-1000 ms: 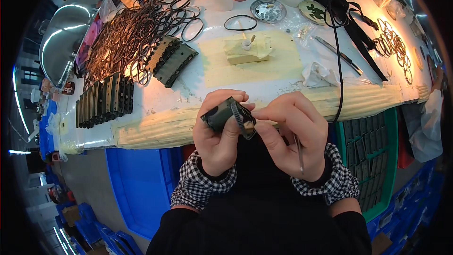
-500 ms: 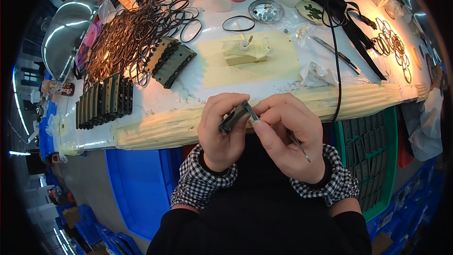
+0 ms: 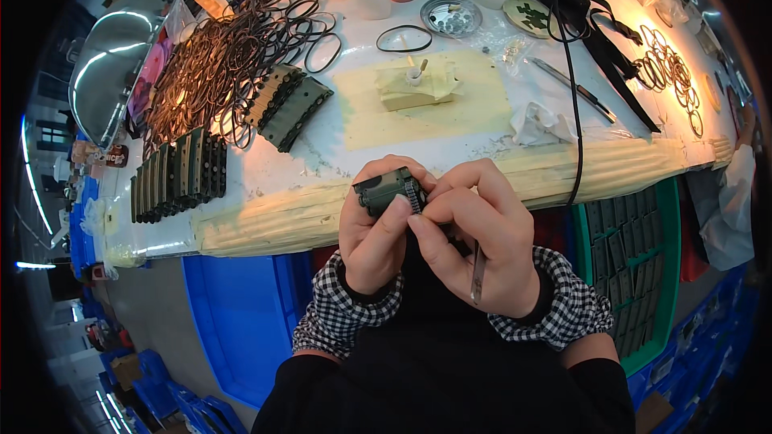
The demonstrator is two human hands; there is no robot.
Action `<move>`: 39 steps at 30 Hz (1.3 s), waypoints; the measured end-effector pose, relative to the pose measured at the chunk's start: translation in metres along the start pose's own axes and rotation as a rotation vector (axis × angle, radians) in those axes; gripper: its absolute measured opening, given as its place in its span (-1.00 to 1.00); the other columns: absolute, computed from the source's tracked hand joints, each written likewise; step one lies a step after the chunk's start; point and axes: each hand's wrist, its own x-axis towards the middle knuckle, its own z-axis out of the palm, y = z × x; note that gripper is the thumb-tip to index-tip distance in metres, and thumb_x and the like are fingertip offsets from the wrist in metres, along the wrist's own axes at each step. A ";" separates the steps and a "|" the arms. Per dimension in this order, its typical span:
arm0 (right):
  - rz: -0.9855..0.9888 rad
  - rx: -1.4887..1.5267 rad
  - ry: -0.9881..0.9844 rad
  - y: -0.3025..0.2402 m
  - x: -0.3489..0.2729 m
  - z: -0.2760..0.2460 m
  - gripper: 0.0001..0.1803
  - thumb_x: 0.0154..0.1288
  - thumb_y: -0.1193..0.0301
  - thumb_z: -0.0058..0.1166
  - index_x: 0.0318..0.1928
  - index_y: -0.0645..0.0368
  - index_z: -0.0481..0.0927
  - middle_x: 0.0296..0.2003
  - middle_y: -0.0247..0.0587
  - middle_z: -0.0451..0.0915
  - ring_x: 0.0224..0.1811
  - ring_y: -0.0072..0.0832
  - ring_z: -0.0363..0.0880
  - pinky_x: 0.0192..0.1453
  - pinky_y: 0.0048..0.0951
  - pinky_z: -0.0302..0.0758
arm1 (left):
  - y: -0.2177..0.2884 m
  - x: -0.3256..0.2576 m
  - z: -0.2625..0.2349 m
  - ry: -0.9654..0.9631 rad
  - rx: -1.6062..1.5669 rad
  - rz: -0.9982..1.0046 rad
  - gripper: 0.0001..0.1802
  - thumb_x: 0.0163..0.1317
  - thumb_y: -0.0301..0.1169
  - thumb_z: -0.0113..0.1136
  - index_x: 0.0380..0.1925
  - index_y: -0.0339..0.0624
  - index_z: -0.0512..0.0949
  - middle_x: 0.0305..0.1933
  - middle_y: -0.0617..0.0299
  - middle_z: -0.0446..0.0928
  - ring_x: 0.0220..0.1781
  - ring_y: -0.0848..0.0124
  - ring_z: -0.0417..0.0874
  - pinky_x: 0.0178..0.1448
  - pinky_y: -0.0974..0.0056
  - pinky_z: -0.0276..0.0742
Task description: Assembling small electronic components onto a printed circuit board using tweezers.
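My left hand (image 3: 371, 245) is closed round a small dark green model tank hull (image 3: 379, 190), thumb laid across its side. A narrow dark ribbed track (image 3: 414, 193) runs along the end of the hull facing my right hand (image 3: 486, 233). Thumb and forefinger of that hand pinch at the track's edge. Tucked in the same palm, slim metal tweezers (image 3: 478, 275) point down toward me; their tips are hidden. Both hands are held just in front of the table's near edge.
Dark rubber track loops (image 3: 201, 64) are heaped at the left, beside rows of green hulls (image 3: 181, 165). A yellow block (image 3: 410, 90) sits mid-table. A craft knife (image 3: 575, 90) and black cable (image 3: 573, 112) lie right. Below are a blue bin (image 3: 233, 329) and a green crate (image 3: 585, 253).
My left hand has turned the hull so its side faces up and the track end points right. My right hand has shifted slightly left, and the tweezers now hang more upright.
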 end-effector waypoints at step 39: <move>-0.111 -0.229 -0.158 0.005 -0.012 0.005 -0.77 -0.02 0.39 0.38 -0.41 0.09 0.54 -0.41 -0.28 0.37 -0.56 -0.38 0.48 -0.50 -0.40 0.46 | 0.004 0.011 -0.016 0.050 -0.588 -0.179 -0.74 0.19 -0.26 0.06 -0.27 -0.24 0.42 -0.28 0.14 0.45 -0.15 0.31 0.51 0.11 0.15 0.47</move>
